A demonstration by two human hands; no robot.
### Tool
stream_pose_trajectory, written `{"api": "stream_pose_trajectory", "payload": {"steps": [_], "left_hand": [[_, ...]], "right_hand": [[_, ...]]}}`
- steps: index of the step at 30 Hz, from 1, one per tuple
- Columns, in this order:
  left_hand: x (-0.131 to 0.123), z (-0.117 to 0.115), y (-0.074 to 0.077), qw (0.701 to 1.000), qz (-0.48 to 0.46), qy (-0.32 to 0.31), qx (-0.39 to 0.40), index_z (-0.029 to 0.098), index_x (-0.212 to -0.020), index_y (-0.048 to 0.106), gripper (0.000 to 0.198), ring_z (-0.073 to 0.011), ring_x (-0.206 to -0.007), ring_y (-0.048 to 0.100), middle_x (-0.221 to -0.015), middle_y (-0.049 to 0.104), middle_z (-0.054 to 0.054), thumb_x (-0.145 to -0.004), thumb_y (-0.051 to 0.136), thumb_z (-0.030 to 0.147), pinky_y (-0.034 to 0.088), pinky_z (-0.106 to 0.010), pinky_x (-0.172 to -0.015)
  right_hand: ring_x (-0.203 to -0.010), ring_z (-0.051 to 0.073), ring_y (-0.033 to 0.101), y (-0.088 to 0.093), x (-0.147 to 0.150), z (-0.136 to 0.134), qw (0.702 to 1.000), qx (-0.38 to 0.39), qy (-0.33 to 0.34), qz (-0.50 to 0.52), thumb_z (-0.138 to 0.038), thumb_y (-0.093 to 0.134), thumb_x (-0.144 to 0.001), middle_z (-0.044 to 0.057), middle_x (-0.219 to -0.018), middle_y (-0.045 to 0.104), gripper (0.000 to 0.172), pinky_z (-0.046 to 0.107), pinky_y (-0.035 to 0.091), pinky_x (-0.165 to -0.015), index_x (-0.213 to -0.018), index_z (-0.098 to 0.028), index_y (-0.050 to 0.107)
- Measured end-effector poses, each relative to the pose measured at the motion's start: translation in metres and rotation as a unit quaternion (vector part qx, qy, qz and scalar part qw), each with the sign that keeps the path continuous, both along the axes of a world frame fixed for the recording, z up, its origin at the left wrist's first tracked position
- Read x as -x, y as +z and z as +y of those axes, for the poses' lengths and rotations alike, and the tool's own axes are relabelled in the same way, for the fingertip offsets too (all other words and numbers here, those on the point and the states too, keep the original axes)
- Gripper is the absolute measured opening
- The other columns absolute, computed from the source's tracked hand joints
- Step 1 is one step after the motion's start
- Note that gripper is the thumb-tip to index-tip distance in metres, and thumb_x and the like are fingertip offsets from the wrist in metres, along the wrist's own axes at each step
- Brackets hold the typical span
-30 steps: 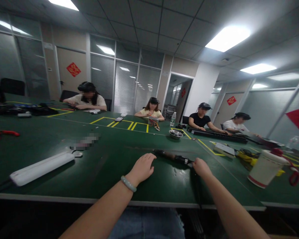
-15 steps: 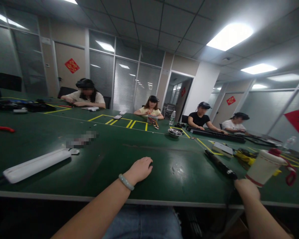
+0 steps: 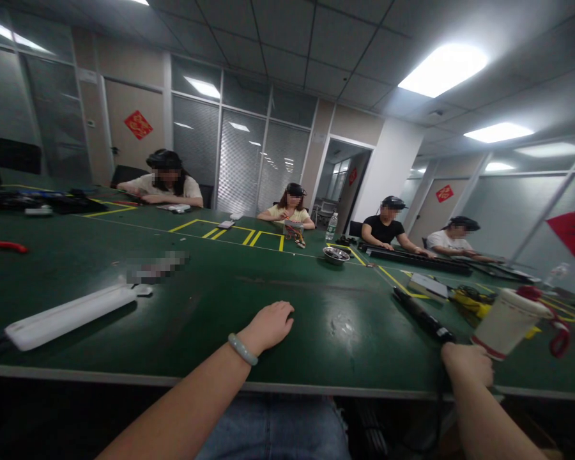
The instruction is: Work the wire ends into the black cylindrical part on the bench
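Observation:
My left hand [image 3: 271, 324] lies palm down on the green table [image 3: 287, 358], fingers stretched out and slightly bent, holding nothing. A pale green bangle [image 3: 242, 349] is on that wrist. At the right, my right hand [image 3: 468, 364] is closed with its fingers curled; what they hold, if anything, is hidden. It is at the near end of a black stick-shaped tool [image 3: 422, 314], which looks like a corded electric screwdriver lying on the table. A dark cord [image 3: 441, 377] hangs beside this hand. Just beyond the hand stands a cream cup [image 3: 508, 322] with a red lid and strap.
A white power strip [image 3: 71, 316] and red-handled pliers [image 3: 2, 248] lie at the left. Farther back are a metal bowl [image 3: 336, 255], a water bottle [image 3: 332, 226], a white box [image 3: 428, 287] and yellow cable [image 3: 469, 300]. Several people sit working across the table.
My right hand has shifted slightly left, and more of its curled fingers shows beside the cup. My left hand, the black tool and the cup stay where they were.

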State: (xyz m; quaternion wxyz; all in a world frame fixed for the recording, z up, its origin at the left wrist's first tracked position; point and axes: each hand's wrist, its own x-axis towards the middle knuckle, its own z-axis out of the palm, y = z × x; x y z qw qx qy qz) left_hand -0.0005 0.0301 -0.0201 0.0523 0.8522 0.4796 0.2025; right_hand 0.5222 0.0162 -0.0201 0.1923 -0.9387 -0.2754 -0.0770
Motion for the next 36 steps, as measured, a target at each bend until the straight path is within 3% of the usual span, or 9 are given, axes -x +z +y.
{"api": "stream_pose_trajectory", "payload": {"steps": [3, 8, 12, 15, 21, 28, 36], "left_hand": [[0.0, 0.001, -0.001, 1.0, -0.002, -0.002, -0.005, 0.019, -0.125, 0.054, 0.039, -0.0242, -0.127, 0.047, -0.135, 0.054, -0.009, -0.093, 0.041, 0.036, 0.041, -0.04, -0.103], [-0.001, 0.002, -0.003, 1.0, -0.002, -0.003, -0.011, 0.019, -0.124, 0.055, 0.037, -0.024, -0.126, 0.048, -0.134, 0.054, -0.01, -0.093, 0.041, 0.035, 0.039, -0.04, -0.104], [-0.002, 0.002, -0.002, 1.0, 0.002, 0.0, -0.013, 0.019, -0.123, 0.055, 0.037, -0.024, -0.125, 0.048, -0.133, 0.055, -0.01, -0.093, 0.042, 0.034, 0.039, -0.039, -0.104], [-0.003, 0.001, -0.002, 1.0, 0.005, -0.004, -0.017, 0.019, -0.123, 0.055, 0.037, -0.0238, -0.124, 0.049, -0.131, 0.056, -0.01, -0.093, 0.041, 0.034, 0.039, -0.039, -0.103], [-0.006, 0.001, -0.001, 0.999, 0.008, -0.003, -0.033, 0.017, -0.121, 0.057, 0.035, -0.0228, -0.12, 0.052, -0.127, 0.058, -0.01, -0.092, 0.042, 0.03, 0.039, -0.038, -0.103], [-0.007, 0.001, -0.002, 0.999, 0.008, -0.001, -0.04, 0.019, -0.121, 0.057, 0.035, -0.0227, -0.118, 0.052, -0.126, 0.058, -0.01, -0.092, 0.042, 0.029, 0.04, -0.038, -0.102], [-0.005, 0.0, 0.0, 1.0, -0.003, -0.009, -0.009, 0.021, -0.125, 0.054, 0.037, -0.0219, -0.119, 0.051, -0.128, 0.057, -0.008, -0.093, 0.04, 0.033, 0.042, -0.039, -0.1]], "right_hand": [[-0.112, 0.044, 0.054, -0.005, 0.009, 0.003, 0.997, -0.032, -0.061, 0.035, -0.048, 0.04, -0.08, 0.034, -0.123, 0.047, 0.069, 0.051, 0.046, -0.078, -0.136, -0.008, 0.043], [-0.112, 0.046, 0.051, -0.008, 0.005, 0.008, 0.999, 0.008, -0.018, 0.031, -0.054, 0.043, -0.078, 0.032, -0.125, 0.045, 0.064, 0.055, 0.043, -0.074, -0.13, -0.017, 0.051], [-0.115, 0.043, 0.051, -0.007, -0.002, 0.011, 0.999, 0.05, -0.003, -0.006, -0.052, 0.04, -0.083, 0.029, -0.127, 0.048, 0.059, 0.052, 0.044, -0.077, -0.126, -0.015, 0.057], [-0.112, 0.041, 0.055, 0.001, -0.006, 0.013, 0.994, 0.102, 0.032, 0.003, -0.05, 0.038, -0.086, 0.028, -0.123, 0.055, 0.057, 0.051, 0.045, -0.079, -0.12, -0.011, 0.062], [-0.103, 0.037, 0.063, 0.02, -0.004, 0.012, 0.969, 0.181, 0.166, -0.009, -0.052, 0.047, -0.085, 0.025, -0.111, 0.065, 0.049, 0.046, 0.048, -0.079, -0.097, -0.012, 0.072], [-0.096, 0.031, 0.066, 0.022, 0.034, 0.032, 0.942, 0.189, 0.276, 0.004, -0.052, 0.05, -0.083, 0.022, -0.106, 0.067, 0.047, 0.037, 0.048, -0.078, -0.093, -0.01, 0.07], [-0.094, 0.032, 0.066, 0.021, 0.081, 0.042, 0.952, 0.15, 0.263, 0.049, -0.049, 0.038, -0.089, 0.025, -0.102, 0.067, 0.055, 0.033, 0.047, -0.074, -0.095, -0.004, 0.07]]}}
